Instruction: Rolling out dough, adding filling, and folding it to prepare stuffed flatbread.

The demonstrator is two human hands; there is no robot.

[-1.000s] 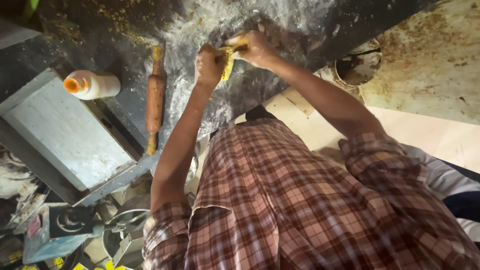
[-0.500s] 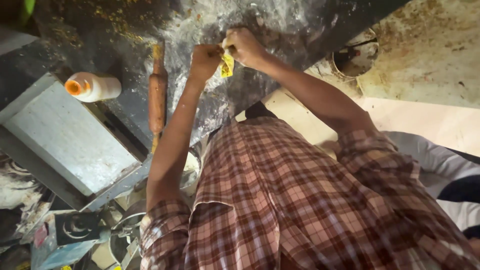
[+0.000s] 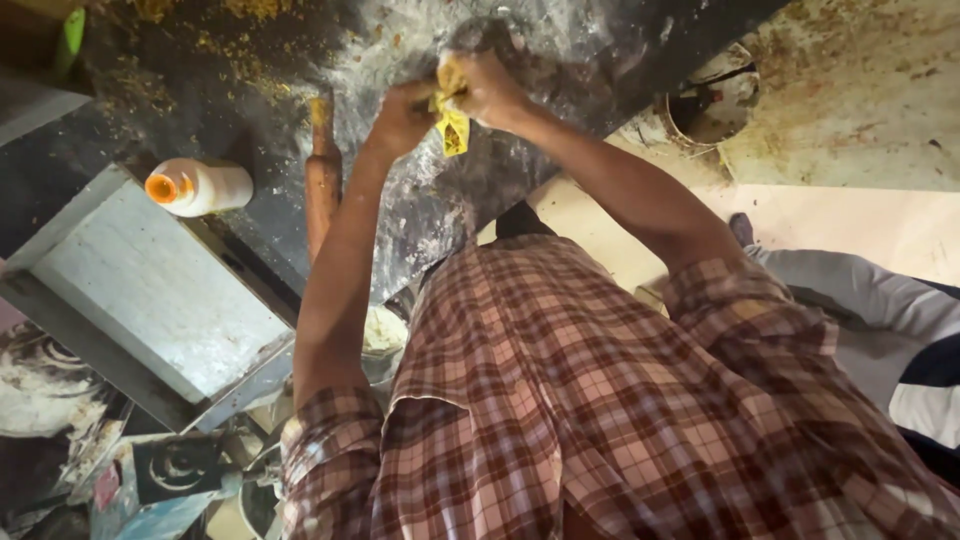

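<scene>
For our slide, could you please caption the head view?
Both hands, left hand and right hand, grip yellow dough above a floured counter.

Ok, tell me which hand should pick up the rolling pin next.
Left, probably. The left hand is nearer the rolling pin, which lies on the floured counter on that side. The right hand, also gripping the yellow piece, would have to cross over.

Single head view, steep downward over shoulders, near hands (image 3: 445, 100), floured counter (image 3: 560, 40).
</scene>
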